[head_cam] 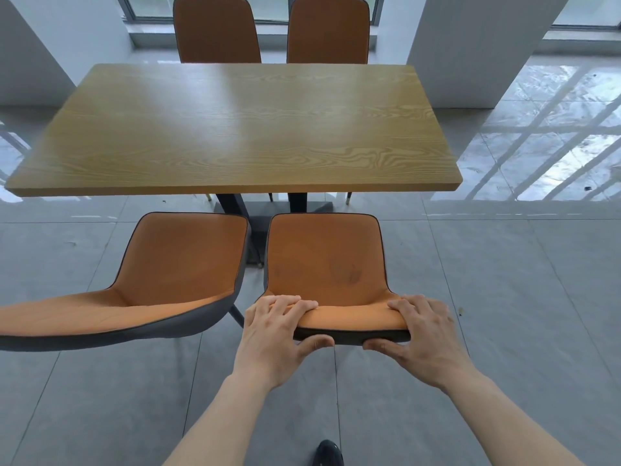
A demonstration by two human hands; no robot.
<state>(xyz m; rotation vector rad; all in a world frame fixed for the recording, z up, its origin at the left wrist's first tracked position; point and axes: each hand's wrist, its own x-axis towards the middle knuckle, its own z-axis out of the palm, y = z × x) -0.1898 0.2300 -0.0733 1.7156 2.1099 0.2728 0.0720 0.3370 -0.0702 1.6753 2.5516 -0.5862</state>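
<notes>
An orange chair (324, 260) with a dark grey shell stands in front of me, facing the wooden table (235, 129). My left hand (274, 334) grips the left end of its backrest top, fingers over the orange padding and thumb on the dark back. On the right end, my right hand (426, 338) holds the same edge the same way. The chair's seat is out from under the table, with a gap of floor between them.
A second orange chair (161, 280) stands just left, angled. Two more orange chairs (216, 31) (328, 31) sit at the table's far side. White pillars flank the table. Grey tiled floor lies all around. A dark shoe (329, 454) shows below.
</notes>
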